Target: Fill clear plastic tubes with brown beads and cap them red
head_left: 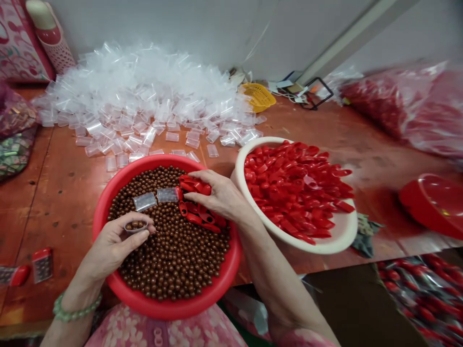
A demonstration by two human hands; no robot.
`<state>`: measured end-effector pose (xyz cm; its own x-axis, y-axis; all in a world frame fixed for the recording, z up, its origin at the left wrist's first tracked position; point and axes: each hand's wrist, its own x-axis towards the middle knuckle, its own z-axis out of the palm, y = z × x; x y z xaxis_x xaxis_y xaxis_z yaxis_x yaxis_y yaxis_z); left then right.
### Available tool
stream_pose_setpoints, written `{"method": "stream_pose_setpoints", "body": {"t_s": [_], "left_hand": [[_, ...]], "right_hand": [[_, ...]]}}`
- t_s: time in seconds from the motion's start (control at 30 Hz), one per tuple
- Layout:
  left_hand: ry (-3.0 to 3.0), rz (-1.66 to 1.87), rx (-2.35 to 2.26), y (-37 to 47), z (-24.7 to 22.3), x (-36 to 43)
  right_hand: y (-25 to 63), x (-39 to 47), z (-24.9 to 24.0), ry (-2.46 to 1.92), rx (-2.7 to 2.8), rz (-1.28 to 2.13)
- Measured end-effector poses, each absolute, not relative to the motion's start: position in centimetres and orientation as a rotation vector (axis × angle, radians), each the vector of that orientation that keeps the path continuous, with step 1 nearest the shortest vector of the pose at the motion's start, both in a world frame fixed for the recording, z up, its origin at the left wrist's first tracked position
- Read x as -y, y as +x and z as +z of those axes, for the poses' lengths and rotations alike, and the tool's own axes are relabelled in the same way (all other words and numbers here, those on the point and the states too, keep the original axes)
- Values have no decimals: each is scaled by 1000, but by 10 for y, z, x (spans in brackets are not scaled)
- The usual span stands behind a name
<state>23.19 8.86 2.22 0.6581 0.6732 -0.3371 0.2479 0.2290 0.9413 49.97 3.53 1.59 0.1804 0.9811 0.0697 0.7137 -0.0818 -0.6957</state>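
A red basin full of small brown balls stands before me. Above its left side, my left hand is closed around a small transparent plastic case, its open end showing brown balls inside. My right hand pinches red plastic caps between thumb and fingers, over the basin's right side. Beneath it, more loose red caps lie on the balls. Two transparent cases rest on the balls between my hands; the right one touches the red caps.
Right of the basin, a white bowl holds many red caps. Behind lies a large heap of transparent cases. Two capped, filled cases sit at left. A red bowl and a plastic bag are at right.
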Motion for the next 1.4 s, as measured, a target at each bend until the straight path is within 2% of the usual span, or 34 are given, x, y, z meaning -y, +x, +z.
{"method": "stream_pose_setpoints", "body": {"t_s": [0.33,0.67,0.93,1.2,1.4], "left_hand": [[1372,384,-801,233,18,-89],[1097,475,-657,234,10,-85],[1095,463,-547,232,10,-82],[1053,435,-524,231,9,-80],[1052,474,-604,234,9,-79]], "right_hand": [[505,-23,7,-1728,1406,587],[463,-11,19,-1592,1809,256],[448,-2,9,-2010,2313,44],[438,-9,4,-2145,2445,45],[447,-7,-4,-1945,2151,211]]}}
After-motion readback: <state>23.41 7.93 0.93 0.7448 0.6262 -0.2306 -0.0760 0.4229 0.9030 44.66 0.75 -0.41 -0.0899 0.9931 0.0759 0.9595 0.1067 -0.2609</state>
